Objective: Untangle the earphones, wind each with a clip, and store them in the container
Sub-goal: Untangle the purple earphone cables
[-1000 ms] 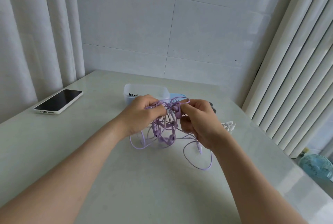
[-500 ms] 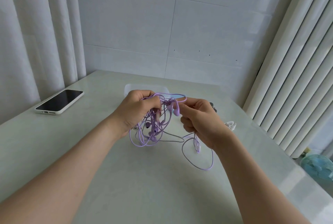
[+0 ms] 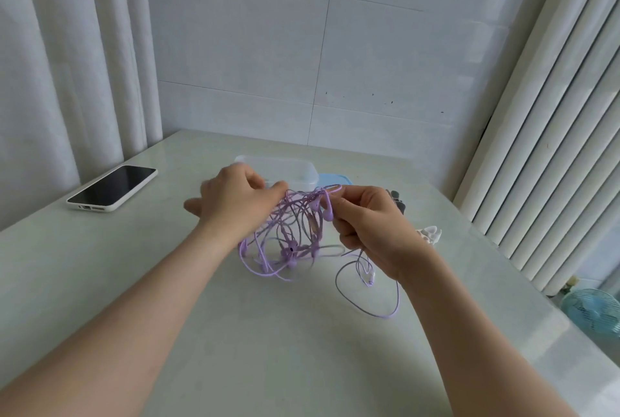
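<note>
Head view of a pale table (image 3: 268, 343) set against a tiled wall, with curtains at the left and right.

Containers: 1 clear plastic container (image 3: 302, 171) stood near the far edge of the table, roughly at its middle, with its rim uncovered. The left hand hid part of it, and its contents could not be made out through the cloudy wall. A light blue lid (image 3: 337, 179) lay flat just beside it, on the side toward the right edge.

Task object: the purple earphones (image 3: 288, 239) formed 1 tangled mass of cords and buds, held up between the 2 hands in front of the container. Their lower loops rested on the table, and 1 long loop trailed toward the near edge under the right wrist.

Hands: the left hand (image 3: 235, 203), blurred, gripped the upper cords with curled fingers. The right hand (image 3: 369, 225) pinched a cord loop and an earbud between thumb and fingertips.

Other items: a phone (image 3: 112, 188) in a white case lay screen up, its screen dark, near the left edge. White clips (image 3: 430, 235) and dark clips (image 3: 396, 199) lay toward the right edge, behind the right hand. A small fan (image 3: 593, 312) stood beyond the right edge.
</note>
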`<state>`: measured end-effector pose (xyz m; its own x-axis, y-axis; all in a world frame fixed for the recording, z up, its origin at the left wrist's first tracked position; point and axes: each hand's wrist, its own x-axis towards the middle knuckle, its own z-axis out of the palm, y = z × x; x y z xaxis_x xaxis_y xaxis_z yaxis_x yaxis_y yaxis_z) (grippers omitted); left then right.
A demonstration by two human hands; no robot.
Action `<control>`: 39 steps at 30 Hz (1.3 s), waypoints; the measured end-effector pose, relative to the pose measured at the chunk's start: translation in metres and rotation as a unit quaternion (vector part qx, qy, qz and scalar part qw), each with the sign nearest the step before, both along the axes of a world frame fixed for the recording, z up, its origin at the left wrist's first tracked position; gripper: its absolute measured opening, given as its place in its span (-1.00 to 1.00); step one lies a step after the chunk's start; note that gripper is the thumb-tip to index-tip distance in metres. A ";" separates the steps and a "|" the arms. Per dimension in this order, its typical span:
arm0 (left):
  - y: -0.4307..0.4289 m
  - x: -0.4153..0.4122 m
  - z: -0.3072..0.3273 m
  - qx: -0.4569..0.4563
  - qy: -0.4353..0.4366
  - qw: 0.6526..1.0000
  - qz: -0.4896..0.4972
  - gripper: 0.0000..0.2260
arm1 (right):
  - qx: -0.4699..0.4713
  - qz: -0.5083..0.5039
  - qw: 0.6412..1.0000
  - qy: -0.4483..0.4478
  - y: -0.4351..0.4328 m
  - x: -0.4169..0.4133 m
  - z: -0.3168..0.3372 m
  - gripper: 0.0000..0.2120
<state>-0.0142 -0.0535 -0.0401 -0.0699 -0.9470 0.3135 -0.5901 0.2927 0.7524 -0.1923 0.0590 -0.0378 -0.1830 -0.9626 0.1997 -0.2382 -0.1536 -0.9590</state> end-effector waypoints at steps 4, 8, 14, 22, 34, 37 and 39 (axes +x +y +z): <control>0.009 0.000 0.005 -0.155 0.104 0.971 -0.149 -0.92 | -0.018 -0.021 1.000 0.014 -0.002 0.000 -0.004 -0.82; 0.023 -0.004 0.008 -0.129 0.106 0.931 -0.325 -0.96 | -0.026 -0.060 0.998 0.009 -0.002 0.000 -0.003 -0.73; 0.019 -0.001 0.009 0.006 0.193 0.900 -0.391 -0.87 | -0.028 -0.085 0.996 0.024 -0.002 -0.001 -0.001 -0.65; 0.015 -0.001 0.005 0.034 0.177 0.896 -0.406 -0.76 | -0.014 -0.049 0.999 0.011 0.000 0.005 0.002 -0.70; 0.011 -0.001 0.006 0.162 0.261 0.897 -0.319 -0.47 | -0.068 -0.013 0.997 0.046 -0.001 0.006 -0.003 -0.88; 0.010 -0.001 0.006 0.163 0.297 0.888 -0.312 -0.73 | -0.069 -0.028 0.996 0.045 -0.003 0.006 -0.005 -0.90; 0.008 -0.001 0.006 0.155 0.318 0.878 -0.322 -0.83 | -0.069 -0.041 0.996 0.041 -0.004 0.004 -0.006 -0.91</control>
